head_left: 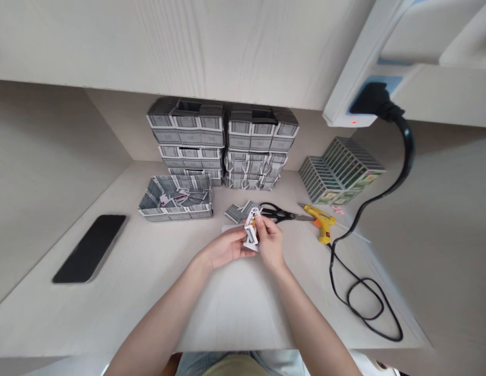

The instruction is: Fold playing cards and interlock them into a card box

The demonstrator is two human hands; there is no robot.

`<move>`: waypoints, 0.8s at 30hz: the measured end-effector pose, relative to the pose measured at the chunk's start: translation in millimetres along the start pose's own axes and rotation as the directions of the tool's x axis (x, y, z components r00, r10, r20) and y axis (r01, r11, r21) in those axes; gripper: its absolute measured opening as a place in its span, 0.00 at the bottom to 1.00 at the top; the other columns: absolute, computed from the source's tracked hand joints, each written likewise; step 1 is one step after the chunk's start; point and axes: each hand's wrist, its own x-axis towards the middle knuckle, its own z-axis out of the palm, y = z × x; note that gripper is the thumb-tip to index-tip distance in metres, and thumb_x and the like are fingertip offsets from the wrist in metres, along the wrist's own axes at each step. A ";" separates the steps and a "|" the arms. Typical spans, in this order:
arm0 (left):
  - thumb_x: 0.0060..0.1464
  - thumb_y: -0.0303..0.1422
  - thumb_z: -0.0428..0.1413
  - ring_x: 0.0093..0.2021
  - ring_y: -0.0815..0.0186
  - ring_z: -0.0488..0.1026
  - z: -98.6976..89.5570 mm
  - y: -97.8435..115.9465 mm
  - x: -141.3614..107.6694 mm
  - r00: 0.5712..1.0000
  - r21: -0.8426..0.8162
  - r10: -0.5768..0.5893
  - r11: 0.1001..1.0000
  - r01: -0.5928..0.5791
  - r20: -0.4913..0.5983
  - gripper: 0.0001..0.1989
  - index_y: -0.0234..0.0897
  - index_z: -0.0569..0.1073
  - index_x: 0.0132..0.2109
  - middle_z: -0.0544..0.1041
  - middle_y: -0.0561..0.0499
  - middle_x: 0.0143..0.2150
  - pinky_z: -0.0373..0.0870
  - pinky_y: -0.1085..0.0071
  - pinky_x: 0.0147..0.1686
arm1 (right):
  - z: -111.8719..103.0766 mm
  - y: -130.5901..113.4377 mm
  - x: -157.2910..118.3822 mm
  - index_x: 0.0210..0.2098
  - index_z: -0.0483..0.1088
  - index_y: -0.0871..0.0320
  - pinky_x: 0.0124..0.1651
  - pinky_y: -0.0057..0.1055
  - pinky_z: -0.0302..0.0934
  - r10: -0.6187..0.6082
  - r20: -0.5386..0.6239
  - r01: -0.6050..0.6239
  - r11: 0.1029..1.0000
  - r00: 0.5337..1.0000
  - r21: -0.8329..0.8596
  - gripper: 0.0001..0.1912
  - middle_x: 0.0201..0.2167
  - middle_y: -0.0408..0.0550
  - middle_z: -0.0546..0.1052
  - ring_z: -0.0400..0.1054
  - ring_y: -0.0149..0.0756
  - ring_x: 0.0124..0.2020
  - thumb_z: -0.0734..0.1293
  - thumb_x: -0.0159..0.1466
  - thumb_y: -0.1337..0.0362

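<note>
Between both hands, over the middle of the desk, are playing cards [252, 224], at least one folded, with a face card's picture side showing. My left hand [228, 247] closes on their left and lower edge. My right hand [271, 242] pinches them from the right, thumb on the front. Just beyond lie a few grey-backed cards [235, 213] and black-handled scissors [280, 214], blades pointing right. A yellow glue gun [323, 222] rests right of the scissors. An open box made of cards [176, 214] stands to the left, with folded cards inside.
Stacked card boxes [188, 137] line the back. Boxed card packs [340, 172] stand at the back right. A black phone [90, 249] lies on the left. A black cable [407, 151] hangs from a power strip [353, 99] and coils on the desk's right side.
</note>
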 end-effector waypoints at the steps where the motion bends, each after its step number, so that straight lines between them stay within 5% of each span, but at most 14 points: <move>1: 0.49 0.32 0.57 0.34 0.66 0.72 -0.1 -0.4 0.5 1.000 -0.012 0.010 1.000 -0.011 -0.014 0.10 0.33 0.72 0.39 0.75 0.47 0.35 0.69 0.66 0.38 | 0.1 -0.3 0.1 0.29 0.72 0.60 0.28 0.27 0.58 0.007 -0.013 -0.007 1.000 1.000 0.018 0.15 0.23 0.43 0.72 0.63 0.31 0.25 0.62 0.58 0.54; 7: 0.47 0.33 0.58 0.38 0.65 0.71 5.3 4.2 -1.5 0.991 0.089 0.134 0.987 -0.131 -0.018 0.13 0.30 0.72 0.40 0.75 0.44 0.37 0.65 0.69 0.39 | -7.5 2.4 8.8 0.31 0.66 0.59 0.29 0.28 0.62 0.112 -0.320 -0.027 0.966 0.941 0.257 0.15 0.28 0.43 0.73 0.66 0.30 0.25 0.64 0.55 0.52; 11: 0.46 0.37 0.57 0.35 0.67 0.69 9.1 6.8 -2.5 0.922 0.309 0.385 0.883 -0.354 -0.042 0.11 0.33 0.70 0.35 0.73 0.48 0.35 0.64 0.71 0.37 | -12.5 3.6 13.7 0.32 0.61 0.56 0.25 0.28 0.62 0.201 -0.328 -0.091 0.942 0.923 0.323 0.13 0.30 0.42 0.72 0.68 0.31 0.26 0.65 0.53 0.54; 14: 0.45 0.36 0.58 0.42 0.65 0.67 10.4 5.6 -3.2 0.736 0.654 0.676 0.569 -0.499 -0.027 0.10 0.35 0.66 0.29 0.69 0.49 0.40 0.63 0.71 0.41 | -9.9 4.9 10.8 0.31 0.60 0.56 0.24 0.26 0.61 0.224 -0.208 -0.162 0.946 0.952 0.281 0.10 0.30 0.42 0.70 0.67 0.33 0.29 0.64 0.53 0.59; 17: 0.42 0.33 0.59 0.48 0.61 0.63 10.8 2.3 -4.8 0.571 0.916 0.813 0.137 -0.378 0.115 0.08 0.36 0.66 0.26 0.65 0.47 0.44 0.61 0.66 0.46 | -5.0 6.5 5.2 0.28 0.57 0.55 0.24 0.25 0.59 0.201 -0.102 -0.180 0.967 0.974 0.182 0.08 0.27 0.41 0.67 0.64 0.31 0.28 0.63 0.52 0.62; 20: 0.41 0.29 0.57 0.42 0.64 0.66 10.1 -1.5 -5.7 0.576 0.961 0.787 -0.076 -0.265 0.221 0.06 0.36 0.66 0.27 0.63 0.47 0.46 0.64 0.67 0.42 | -2.3 6.9 1.4 0.27 0.56 0.55 0.26 0.25 0.58 0.142 -0.043 -0.137 0.985 0.989 0.108 0.08 0.25 0.39 0.64 0.61 0.30 0.27 0.63 0.52 0.62; 24: 0.43 0.29 0.55 0.31 0.72 0.67 7.5 -4.7 -4.9 0.628 0.967 0.738 -0.146 -0.208 0.247 0.04 0.36 0.65 0.28 0.61 0.47 0.47 0.66 0.72 0.33 | -0.9 4.9 -0.5 0.35 0.60 0.54 0.33 0.29 0.60 0.110 0.057 -0.116 0.986 0.992 0.118 0.10 0.31 0.41 0.69 0.64 0.32 0.31 0.62 0.56 0.57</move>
